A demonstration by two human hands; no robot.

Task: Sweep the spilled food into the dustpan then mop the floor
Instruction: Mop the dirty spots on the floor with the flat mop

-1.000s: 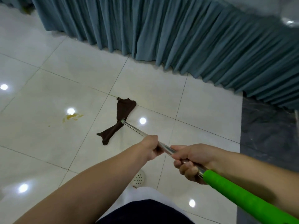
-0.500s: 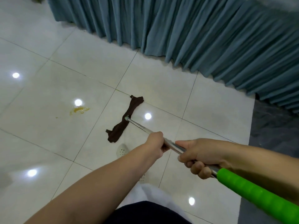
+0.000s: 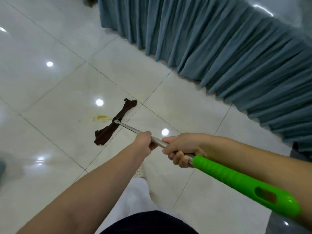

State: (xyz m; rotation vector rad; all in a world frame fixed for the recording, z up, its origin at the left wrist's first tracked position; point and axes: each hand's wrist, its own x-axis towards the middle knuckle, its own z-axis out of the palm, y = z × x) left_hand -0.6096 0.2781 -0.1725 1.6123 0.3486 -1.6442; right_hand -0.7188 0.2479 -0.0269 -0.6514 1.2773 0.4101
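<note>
Mop (image 3: pixel 116 123) beside yellow spill (image 3: pixel 101 118) — curtain (image 3: pixel 219 48) behind

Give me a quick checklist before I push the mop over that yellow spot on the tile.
1. Both hands grip the handle: ok. The left hand holds the metal pole and the right hand holds it just ahead of the green grip.
2. Mop cloth flat on the floor: ok, though it looks narrow and twisted.
3. Cloth reaches the yellow stain: not ok, the stain lies just beside it, still uncovered.
4. Solid food swept off the stain: cannot tell, only a smear and a few specks show.
5. Path away from the blue curtain: ok, the stain is on the far side from it.
6. Cloth damp: cannot tell.
</note>
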